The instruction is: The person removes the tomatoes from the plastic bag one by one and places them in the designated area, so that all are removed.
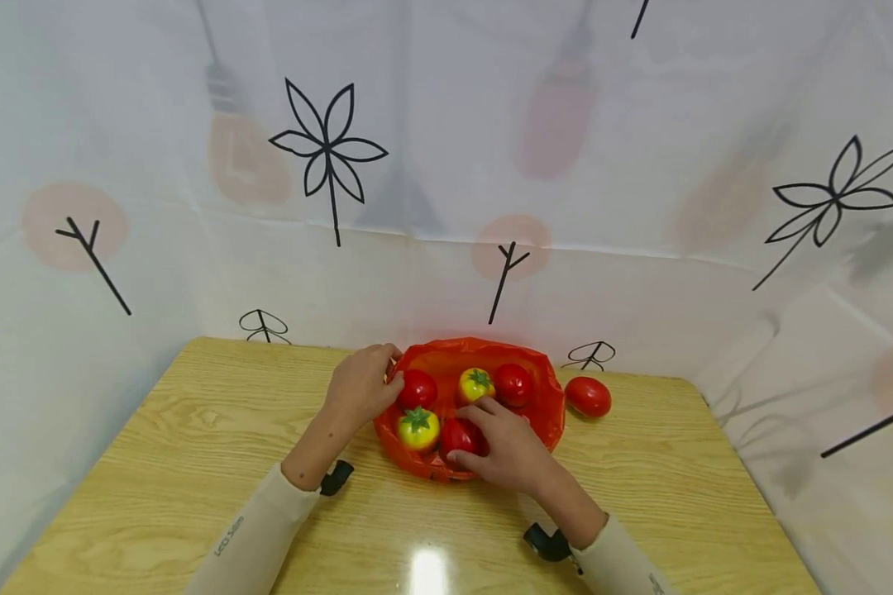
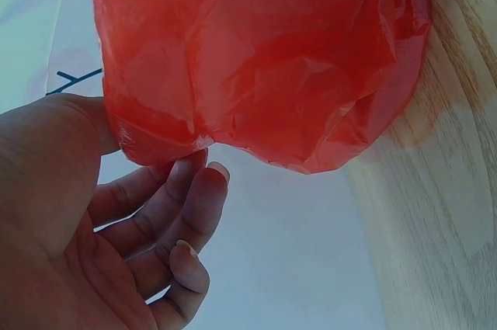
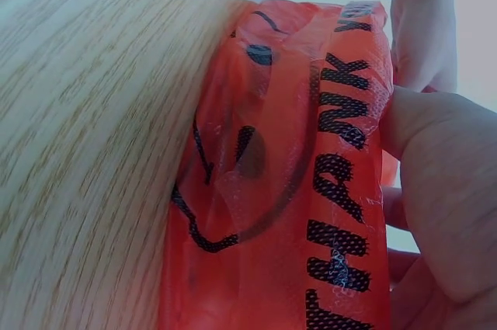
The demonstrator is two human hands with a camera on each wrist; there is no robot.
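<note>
A red plastic bag (image 1: 554, 413), its mouth spread wide, stands on the table with several toy-like tomatoes inside. My left hand (image 1: 362, 384) pinches its left rim between thumb and fingers; the left wrist view shows the film of the bag (image 2: 256, 58) at the fingertips (image 2: 208, 190). Reaching into the bag from the front right, my right hand (image 1: 509, 446) has thumb and fingers around a red tomato (image 1: 460, 438). Beside it sit a yellow tomato with a green top (image 1: 419, 430) and another red tomato (image 1: 418, 388). In the right wrist view, black lettering marks the bag's side (image 3: 342, 182).
Outside the bag, a red tomato (image 1: 589, 397) lies just right of it on the wooden table (image 1: 640, 487). A pale printed cloth (image 1: 432, 190) hangs close behind the table's back edge. Both wrists carry black mounts (image 1: 546, 543).
</note>
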